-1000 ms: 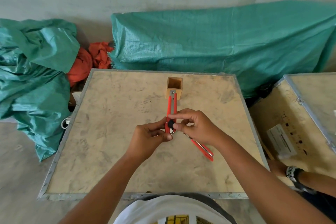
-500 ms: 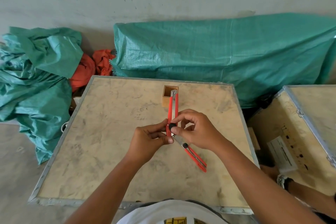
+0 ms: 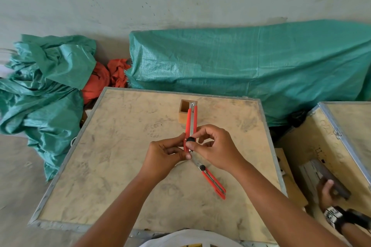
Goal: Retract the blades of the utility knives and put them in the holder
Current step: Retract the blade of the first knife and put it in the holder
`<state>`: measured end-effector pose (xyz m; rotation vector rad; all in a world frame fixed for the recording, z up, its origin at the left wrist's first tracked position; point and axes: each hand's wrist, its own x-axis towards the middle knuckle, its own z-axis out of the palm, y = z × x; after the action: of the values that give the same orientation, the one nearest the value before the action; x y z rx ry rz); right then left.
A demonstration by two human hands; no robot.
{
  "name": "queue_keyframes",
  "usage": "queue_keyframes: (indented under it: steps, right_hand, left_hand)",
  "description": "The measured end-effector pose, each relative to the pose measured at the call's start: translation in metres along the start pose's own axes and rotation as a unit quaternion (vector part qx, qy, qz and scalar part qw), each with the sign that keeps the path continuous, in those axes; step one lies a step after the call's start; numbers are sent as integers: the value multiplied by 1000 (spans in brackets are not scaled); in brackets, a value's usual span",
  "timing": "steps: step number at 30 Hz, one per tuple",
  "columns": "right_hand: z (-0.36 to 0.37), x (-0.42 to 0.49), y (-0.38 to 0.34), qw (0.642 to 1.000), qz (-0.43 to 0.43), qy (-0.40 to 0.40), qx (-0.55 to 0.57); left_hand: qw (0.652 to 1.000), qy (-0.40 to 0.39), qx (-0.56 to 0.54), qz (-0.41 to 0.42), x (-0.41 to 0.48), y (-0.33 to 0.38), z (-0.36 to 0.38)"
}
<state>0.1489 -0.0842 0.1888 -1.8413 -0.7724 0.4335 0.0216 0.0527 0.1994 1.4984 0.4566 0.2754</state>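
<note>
Red utility knife (image 3: 191, 124) in both hands, second knife (image 3: 213, 182) beside wooden holder (image 3: 184, 114)

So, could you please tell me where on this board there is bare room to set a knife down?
The left half of the board, from its metal edge to the left hand, is bare, as is the near strip. The far right corner beside the wooden holder is free too. The middle is crowded: both hands, right hand, grip one knife, another knife lies beneath.

A red utility knife (image 3: 190, 124) with a black knob and silver strip, a second red knife (image 3: 213, 183), a light brown wooden holder (image 3: 183, 115), a mottled tan worktop (image 3: 124, 156) edged grey, and green tarps (image 3: 251, 62) around orange cloth (image 3: 106, 78).
</note>
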Motion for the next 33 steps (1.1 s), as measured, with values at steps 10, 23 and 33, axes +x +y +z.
queue_keyframes:
  steps: [10, 23, 33]
  right_hand:
    - [-11, 51, 23, 997, 47, 11, 62]
    - [-19, 183, 83, 994, 82, 39, 53]
    - [-3, 245, 138, 991, 55, 88, -81]
  left_hand:
    - [999, 2, 48, -6, 53, -12, -2]
    - [990, -15, 130, -48, 200, -40, -11]
    - [969, -29, 243, -32, 283, -76, -14]
